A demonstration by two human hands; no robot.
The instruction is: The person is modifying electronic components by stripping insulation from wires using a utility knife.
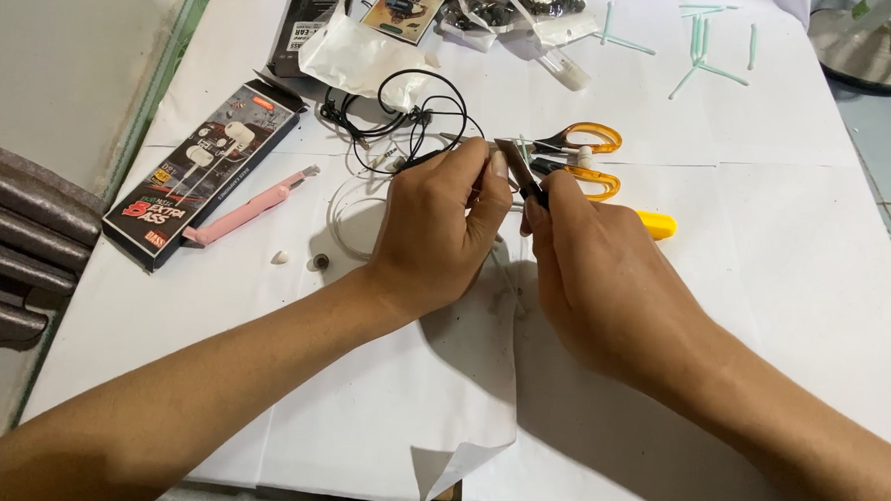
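**Fine work on an earphone cable**

On the white paper-covered table [764, 294], the left hand [436, 230] pinches the black cable [411, 119]; the right hand [595, 277] grips a thin dark tool [521, 169] against it. Judged mid-step; steady, precise pressure is needed next.

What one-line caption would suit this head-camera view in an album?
Two hands, left hand and right hand, pinch a thin tool over tangled earphone wires beside orange scissors.

Over white paper sheets [768, 194] the left hand [436, 230] pinches a black earphone cable [412, 109] against a thin dark tool [521, 169] gripped by the right hand [595, 277]; orange-handled scissors [580, 156] lie just beyond; a pink cutter [247, 210] rests beside a black earphone box [199, 170]
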